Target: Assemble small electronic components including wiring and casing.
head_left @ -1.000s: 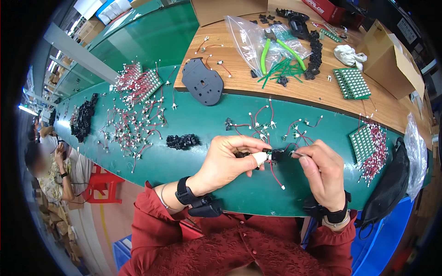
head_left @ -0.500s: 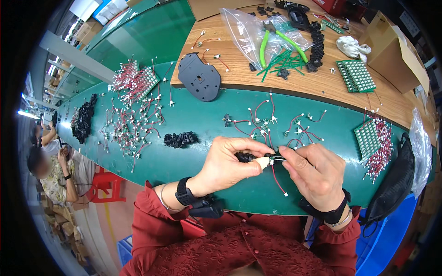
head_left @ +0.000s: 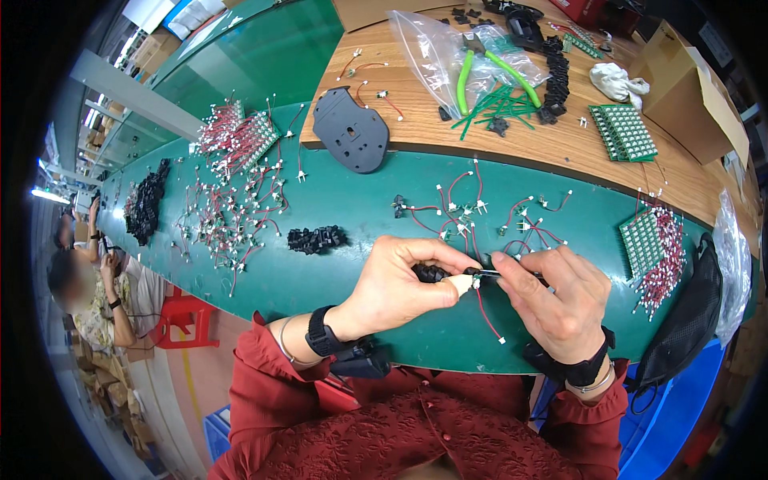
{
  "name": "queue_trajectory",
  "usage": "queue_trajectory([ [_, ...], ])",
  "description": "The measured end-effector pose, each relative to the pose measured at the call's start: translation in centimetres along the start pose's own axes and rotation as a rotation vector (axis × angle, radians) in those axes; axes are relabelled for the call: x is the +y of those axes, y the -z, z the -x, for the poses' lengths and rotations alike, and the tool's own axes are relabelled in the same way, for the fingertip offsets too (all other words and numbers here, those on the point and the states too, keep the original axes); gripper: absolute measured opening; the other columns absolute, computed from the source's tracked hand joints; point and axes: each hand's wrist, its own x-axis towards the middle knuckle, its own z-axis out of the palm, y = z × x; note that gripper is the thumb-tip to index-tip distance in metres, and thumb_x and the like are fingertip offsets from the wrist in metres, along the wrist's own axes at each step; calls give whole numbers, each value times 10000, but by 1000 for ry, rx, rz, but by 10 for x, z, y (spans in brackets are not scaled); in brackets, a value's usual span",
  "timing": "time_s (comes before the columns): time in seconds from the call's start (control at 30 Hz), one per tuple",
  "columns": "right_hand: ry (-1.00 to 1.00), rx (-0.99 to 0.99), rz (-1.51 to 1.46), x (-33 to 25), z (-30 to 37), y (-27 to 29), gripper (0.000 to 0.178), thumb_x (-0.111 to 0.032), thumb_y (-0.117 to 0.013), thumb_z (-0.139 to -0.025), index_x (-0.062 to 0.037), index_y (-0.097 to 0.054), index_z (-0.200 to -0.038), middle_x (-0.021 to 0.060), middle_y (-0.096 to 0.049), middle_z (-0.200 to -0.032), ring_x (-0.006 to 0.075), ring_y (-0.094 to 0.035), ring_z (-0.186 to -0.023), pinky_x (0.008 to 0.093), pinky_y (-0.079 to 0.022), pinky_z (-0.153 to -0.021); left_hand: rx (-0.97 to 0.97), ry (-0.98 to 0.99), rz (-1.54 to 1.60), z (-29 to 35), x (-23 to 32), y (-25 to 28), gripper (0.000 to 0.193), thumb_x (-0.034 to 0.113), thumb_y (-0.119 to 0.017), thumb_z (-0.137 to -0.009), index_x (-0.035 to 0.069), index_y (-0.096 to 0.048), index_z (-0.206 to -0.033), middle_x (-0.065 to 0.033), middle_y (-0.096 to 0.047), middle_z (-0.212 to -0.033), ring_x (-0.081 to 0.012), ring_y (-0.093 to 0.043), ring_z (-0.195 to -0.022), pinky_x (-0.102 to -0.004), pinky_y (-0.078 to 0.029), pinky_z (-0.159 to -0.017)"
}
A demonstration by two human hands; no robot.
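Near the front edge of the green table, my left hand [head_left: 392,284] pinches a small circuit board [head_left: 478,282] between thumb and fingertips. A pale covering sits on the thumb tip. From the board a red wire [head_left: 490,316] with a white plug hangs down. Small black plastic parts [head_left: 430,273] show under the curled left fingers; whether they are held too, I cannot tell. My right hand [head_left: 560,300] grips thin metal tweezers [head_left: 490,273], whose tips reach the board. Just beyond both hands lie several loose wired boards [head_left: 460,212].
Left lie a heap of wired boards [head_left: 240,204] and black part clusters [head_left: 316,239]. A dark grey plastic shell [head_left: 350,132] overlaps the wooden board's edge. Green-handled cutters [head_left: 464,84] rest on a plastic bag. Board panels [head_left: 642,244] and a black pouch [head_left: 684,308] lie right. People sit far left.
My right hand has drawn slightly to the right, with the tweezer tips still at the board. The left hand keeps its pinch, and the whole view has shifted a little.
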Motion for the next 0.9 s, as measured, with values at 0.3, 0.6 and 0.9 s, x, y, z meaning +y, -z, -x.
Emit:
queue_trajectory([
  [0.3, 27, -45, 46, -2, 0, 2, 277, -109, -662, -638, -118, -644, -914, -31, -497, -677, 105, -491, -555, 244, -336, -423, 1, -46, -48, -1, -3, -2, 192, -1, -614, -686, 1, -658, -873, -43, -651, -788, -55, -569, -722, -202, -470, -670],
  [0.6, -46, 37, -139, -4, 6, -10, 298, -59, -696, -590, -75, -644, -883, -4, -477, -628, 130, -496, -476, 257, -387, -396, -39, 89, 104, -2, -2, 0, 174, -2, -625, -688, -8, -652, -860, -32, -641, -782, -58, -565, -718, -206, -469, -670],
  [0.9, -344, -80, -391, -13, 6, -8, 163, -57, -677, -678, -56, -657, -840, 36, -511, -603, 184, -516, -470, 296, -378, -401, 15, -138, -33, -1, -9, -4, 169, 11, -646, -677, -7, -651, -845, -26, -638, -765, -36, -548, -693, -189, -460, -627],
])
